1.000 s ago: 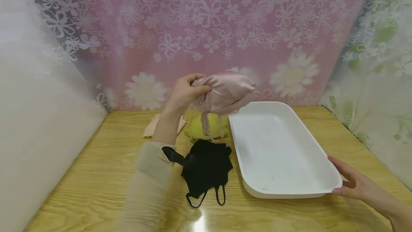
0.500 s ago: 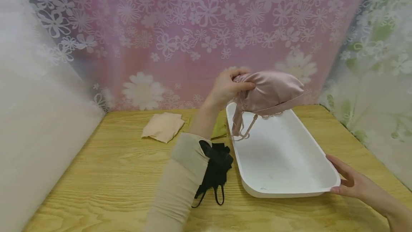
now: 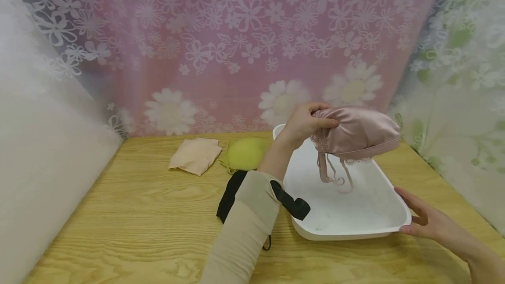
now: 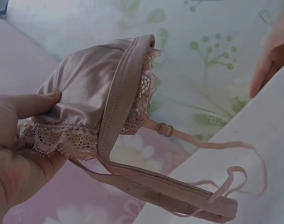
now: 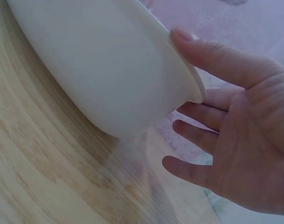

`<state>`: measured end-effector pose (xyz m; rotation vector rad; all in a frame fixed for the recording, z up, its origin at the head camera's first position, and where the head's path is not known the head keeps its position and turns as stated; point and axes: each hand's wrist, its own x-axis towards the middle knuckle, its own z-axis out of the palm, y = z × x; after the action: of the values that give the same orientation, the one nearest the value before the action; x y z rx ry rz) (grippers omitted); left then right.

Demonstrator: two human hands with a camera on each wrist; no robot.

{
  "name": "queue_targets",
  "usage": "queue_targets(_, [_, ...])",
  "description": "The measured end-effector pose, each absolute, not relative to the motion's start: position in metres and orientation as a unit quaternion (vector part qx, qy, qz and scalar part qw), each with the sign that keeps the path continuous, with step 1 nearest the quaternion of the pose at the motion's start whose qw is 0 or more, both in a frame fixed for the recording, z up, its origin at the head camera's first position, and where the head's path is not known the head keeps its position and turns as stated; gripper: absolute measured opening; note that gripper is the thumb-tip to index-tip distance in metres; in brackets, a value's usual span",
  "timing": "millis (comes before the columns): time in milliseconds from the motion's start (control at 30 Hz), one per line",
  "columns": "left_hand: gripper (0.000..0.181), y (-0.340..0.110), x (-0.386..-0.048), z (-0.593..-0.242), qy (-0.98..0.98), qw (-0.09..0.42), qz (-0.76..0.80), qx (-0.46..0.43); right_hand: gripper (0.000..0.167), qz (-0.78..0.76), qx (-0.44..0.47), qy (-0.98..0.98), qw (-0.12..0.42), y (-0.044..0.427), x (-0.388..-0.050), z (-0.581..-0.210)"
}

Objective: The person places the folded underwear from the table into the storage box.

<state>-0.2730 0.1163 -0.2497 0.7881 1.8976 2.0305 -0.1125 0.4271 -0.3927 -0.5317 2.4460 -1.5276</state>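
A pink satin bra (image 3: 360, 130) with lace edging is held by my left hand (image 3: 305, 124), thumb on one cup. It hangs above the white plastic tray (image 3: 335, 214), its straps dangling over the inside. In the left wrist view, the bra (image 4: 86, 84) shows a strap ring, and the band trails down toward the tray. My right hand (image 3: 434, 225) grips the tray's near right corner. The right wrist view shows the right hand (image 5: 244, 126) with its thumb on the tray's rim (image 5: 188, 77) and fingers around the corner, the lower ones spread off it.
Left of the tray on the wooden table (image 3: 118, 214) lie a folded beige garment (image 3: 196, 156), a yellow-green bra (image 3: 244, 153) and a black strappy garment (image 3: 230, 194), partly hidden by my left sleeve. Flowered curtains (image 3: 236, 56) stand behind and at the sides.
My left hand has carried the pink bra rightward from above the yellow-green bra to over the tray, sinking slightly most recently. My right hand keeps its grip on the tray corner.
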Motion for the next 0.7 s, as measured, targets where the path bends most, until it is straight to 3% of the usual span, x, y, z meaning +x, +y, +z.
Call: queue_targets(700, [0.03,0.121,-0.283,-0.34,0.711,0.223,0.62,0.245,0.076,-0.532,-0.178,0.822,0.103,0.426,-0.111,-0.393])
